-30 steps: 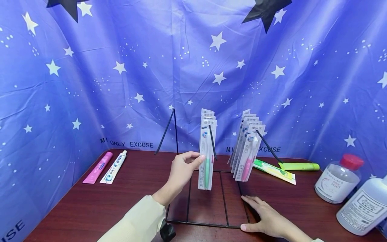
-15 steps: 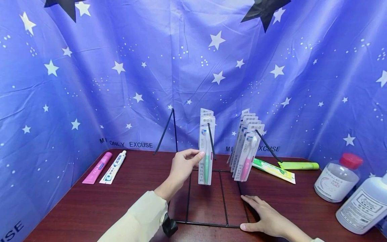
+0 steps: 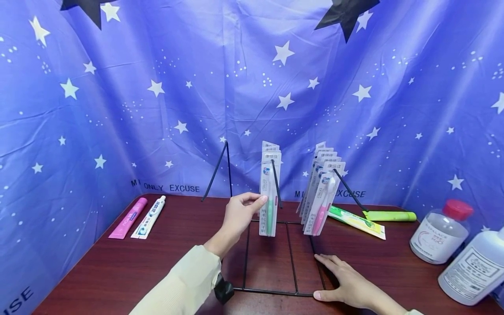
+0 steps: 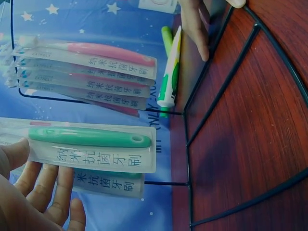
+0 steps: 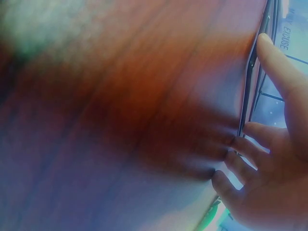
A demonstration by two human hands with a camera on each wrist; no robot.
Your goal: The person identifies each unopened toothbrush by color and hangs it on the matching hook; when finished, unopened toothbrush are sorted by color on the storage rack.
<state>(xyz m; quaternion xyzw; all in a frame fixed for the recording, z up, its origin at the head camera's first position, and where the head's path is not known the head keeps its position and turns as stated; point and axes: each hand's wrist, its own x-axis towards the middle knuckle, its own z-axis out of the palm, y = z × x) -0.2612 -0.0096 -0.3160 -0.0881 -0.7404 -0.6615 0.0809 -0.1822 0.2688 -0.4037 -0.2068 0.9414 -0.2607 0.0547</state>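
Observation:
My left hand pinches the left edge of a packaged green toothbrush between thumb and fingers. This front pack hangs on the middle hook of a black wire rack, with more packs behind it. In the left wrist view the green toothbrush lies sideways, and a second pack shows behind it. My right hand is spread on the table at the rack's front right corner, thumb and fingertips at the base wire. In the right wrist view those fingertips line the wire.
Packaged pink toothbrushes fill the right hook; the left hook is bare. Toothpaste tubes lie at left, pink and white, and at right, green-yellow and lime. A red-capped jar and white bottle stand at right.
The front green toothbrush pack has slid back along the middle hook, away from me, up close to the packs behind. My left hand has moved with it; the right hand has stayed put.

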